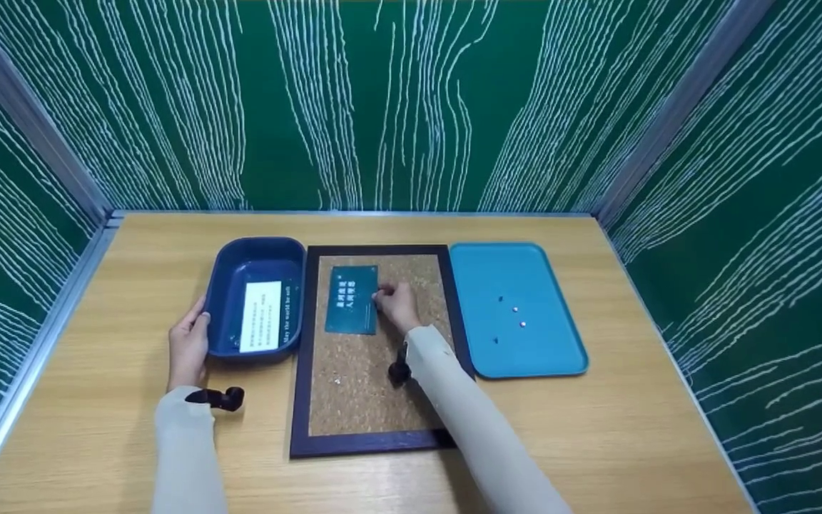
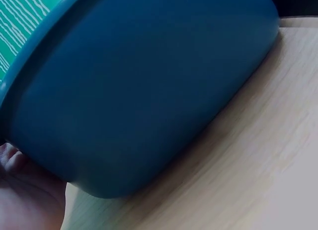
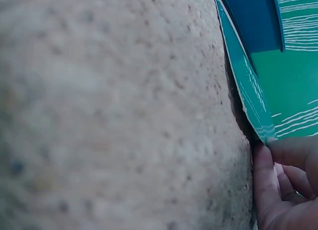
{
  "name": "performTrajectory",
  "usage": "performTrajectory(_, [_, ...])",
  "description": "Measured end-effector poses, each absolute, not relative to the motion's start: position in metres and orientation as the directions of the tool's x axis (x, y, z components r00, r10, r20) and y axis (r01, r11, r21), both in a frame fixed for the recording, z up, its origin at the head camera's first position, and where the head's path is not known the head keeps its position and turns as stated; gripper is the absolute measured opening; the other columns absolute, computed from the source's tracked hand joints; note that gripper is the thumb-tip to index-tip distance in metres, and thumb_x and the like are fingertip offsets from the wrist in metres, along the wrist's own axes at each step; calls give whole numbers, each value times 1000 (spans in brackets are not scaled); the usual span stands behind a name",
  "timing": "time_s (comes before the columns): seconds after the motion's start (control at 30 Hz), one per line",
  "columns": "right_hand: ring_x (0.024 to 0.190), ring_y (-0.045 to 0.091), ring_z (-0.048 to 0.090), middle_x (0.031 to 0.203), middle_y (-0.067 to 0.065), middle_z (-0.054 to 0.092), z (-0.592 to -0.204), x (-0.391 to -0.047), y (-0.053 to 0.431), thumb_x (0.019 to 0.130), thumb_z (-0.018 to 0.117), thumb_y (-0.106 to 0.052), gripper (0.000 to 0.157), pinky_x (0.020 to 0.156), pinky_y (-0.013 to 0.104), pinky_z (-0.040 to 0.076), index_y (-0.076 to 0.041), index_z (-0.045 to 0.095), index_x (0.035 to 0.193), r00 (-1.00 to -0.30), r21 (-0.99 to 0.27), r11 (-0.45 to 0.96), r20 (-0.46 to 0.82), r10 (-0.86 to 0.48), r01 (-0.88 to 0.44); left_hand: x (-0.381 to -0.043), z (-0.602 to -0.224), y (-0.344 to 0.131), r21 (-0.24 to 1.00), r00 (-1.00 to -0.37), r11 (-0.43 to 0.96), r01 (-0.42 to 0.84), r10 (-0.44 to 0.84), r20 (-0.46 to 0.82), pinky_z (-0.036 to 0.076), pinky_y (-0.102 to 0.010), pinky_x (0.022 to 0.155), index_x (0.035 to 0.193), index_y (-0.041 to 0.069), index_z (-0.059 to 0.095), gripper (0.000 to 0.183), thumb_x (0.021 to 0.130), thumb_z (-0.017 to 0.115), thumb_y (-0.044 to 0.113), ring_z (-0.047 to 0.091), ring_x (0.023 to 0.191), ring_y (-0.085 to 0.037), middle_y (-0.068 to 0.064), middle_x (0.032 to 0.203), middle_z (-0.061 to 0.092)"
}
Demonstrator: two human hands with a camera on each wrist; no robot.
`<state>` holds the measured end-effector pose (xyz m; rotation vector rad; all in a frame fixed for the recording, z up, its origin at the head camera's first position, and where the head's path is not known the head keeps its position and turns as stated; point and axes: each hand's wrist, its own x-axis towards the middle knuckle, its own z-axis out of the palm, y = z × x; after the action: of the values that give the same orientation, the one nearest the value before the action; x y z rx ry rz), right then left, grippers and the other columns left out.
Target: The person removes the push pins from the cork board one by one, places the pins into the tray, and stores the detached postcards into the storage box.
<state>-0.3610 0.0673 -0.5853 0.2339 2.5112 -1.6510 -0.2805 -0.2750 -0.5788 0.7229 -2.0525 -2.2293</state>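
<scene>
With the thumb over its rim, my left hand (image 1: 188, 343) grips the near left side of a dark blue bin (image 1: 220, 285). In the left wrist view the bin's outer wall (image 2: 149, 86) hides most of that hand. Inside the bin lie a white printed card (image 1: 260, 318) and a green card (image 1: 288, 314) with white lettering. My right hand (image 1: 398, 305) pinches the right edge of another green card (image 1: 352, 300) on the upper part of a framed corkboard (image 1: 361, 407). In the right wrist view, that card's (image 3: 243, 81) pinched edge stands slightly off the cork.
A light blue tray (image 1: 539, 350) to the board's right carries several tiny items, perhaps push pins (image 1: 515, 310). One small shiny piece (image 1: 337, 381) sits on the lower cork. Green walls with white lines enclose the wooden table (image 1: 639, 442) at the back and sides.
</scene>
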Motion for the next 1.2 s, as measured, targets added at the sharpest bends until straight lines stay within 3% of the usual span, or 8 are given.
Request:
performTrajectory(0.23, [88,19,65,103,13,70,-586,-361,71,92,61,-6,25,79,30,56,0,68,116,-975,-907,357,-212,73,224,-282,-579,-273,943,-885,-128,-308,-325,-333,15,-30,122,150,26,30,45,105,35,23,6,149,-10,8,160,15])
performTrajectory(0.6, [85,16,68,105,14,69,-578,-360,72,90,65,-3,28,76,26,59,-1,66,117,-951,-941,140,-300,72,308,-281,-580,-273,956,-897,-128,-263,-332,-291,20,-29,121,150,20,33,45,104,35,19,12,148,-11,3,160,19])
performTrajectory(0.93, [92,18,69,110,12,68,-568,-359,70,92,63,-8,27,81,28,59,-5,66,119,-942,-932,136,-333,35,335,-279,-580,-272,949,-901,-185,-255,-311,-303,21,-29,121,150,22,31,46,104,34,19,10,149,-12,5,161,14])
performTrajectory(1.2, [91,18,68,109,14,68,-559,-360,66,91,65,-6,26,87,32,58,-2,67,116,-948,-940,120,-318,25,318,-281,-582,-273,952,-903,-182,-246,-315,-293,23,-29,120,150,21,31,46,104,36,19,13,148,-11,5,160,18])
